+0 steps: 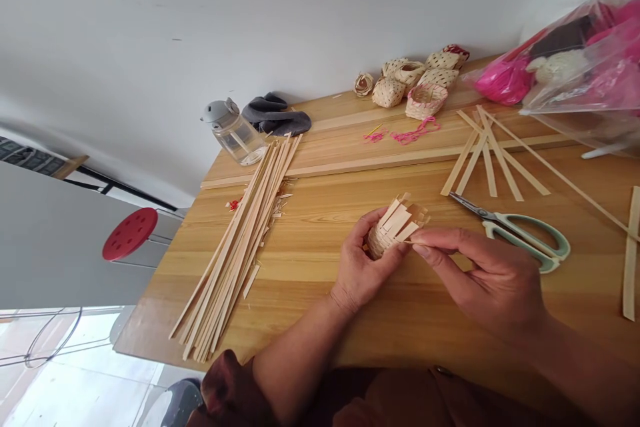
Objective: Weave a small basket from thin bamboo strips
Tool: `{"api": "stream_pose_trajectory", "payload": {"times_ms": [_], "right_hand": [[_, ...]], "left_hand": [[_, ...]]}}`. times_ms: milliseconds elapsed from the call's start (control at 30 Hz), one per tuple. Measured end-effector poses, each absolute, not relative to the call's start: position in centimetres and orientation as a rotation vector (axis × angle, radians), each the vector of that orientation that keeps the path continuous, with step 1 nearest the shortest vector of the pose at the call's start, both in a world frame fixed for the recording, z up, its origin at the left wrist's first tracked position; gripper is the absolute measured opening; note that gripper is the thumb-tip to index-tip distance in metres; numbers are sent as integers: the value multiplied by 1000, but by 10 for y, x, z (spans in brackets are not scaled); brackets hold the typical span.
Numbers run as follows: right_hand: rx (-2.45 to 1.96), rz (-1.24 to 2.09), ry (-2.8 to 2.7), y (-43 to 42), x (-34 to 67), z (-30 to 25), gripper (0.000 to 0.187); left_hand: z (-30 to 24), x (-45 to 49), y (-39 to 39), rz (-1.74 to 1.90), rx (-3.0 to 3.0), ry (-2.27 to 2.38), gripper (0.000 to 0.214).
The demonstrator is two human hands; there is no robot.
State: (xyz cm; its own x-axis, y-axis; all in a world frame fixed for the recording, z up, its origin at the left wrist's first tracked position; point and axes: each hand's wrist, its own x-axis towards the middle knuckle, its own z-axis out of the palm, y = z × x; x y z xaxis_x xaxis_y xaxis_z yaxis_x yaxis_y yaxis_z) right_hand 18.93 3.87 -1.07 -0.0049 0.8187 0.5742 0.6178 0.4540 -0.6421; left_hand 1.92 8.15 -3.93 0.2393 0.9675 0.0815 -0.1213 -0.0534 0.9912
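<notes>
A small, partly woven basket (384,235) of pale flat strips sits in my left hand (364,260), whose fingers and thumb wrap round it. Several upright strip ends stick up from its rim. My right hand (485,273) pinches a thin weaving strip (407,241) between thumb and forefinger at the basket's right side. The far end of that strip is hidden by the fingers. Green-handled scissors (525,230) lie on the table just beyond my right hand, partly covered by it.
Long flat strips (235,260) lie in a bundle on the left of the wooden table (320,213). A clear bottle (235,133) and dark cloth (275,115) stand behind. Finished woven pieces (389,92), shorter strips (493,153) and a plastic bag (590,73) are at the back right.
</notes>
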Motion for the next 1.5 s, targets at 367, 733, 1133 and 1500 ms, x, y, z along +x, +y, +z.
{"api": "stream_pose_trajectory", "payload": {"times_ms": [367, 733, 1133, 1500], "right_hand": [[-1018, 73, -1816, 43, 185, -11, 27], [-924, -61, -1984, 42, 186, -16, 33], [-898, -198, -2079, 47, 190, -23, 39], [-821, -71, -2140, 49, 192, -17, 39]], "left_hand": [[-31, 22, 78, 1116, 1323, 1038, 45], [-35, 20, 78, 1059, 1200, 1040, 44], [-33, 15, 80, 1060, 883, 790, 51], [-33, 11, 87, 1049, 771, 747, 56]]}}
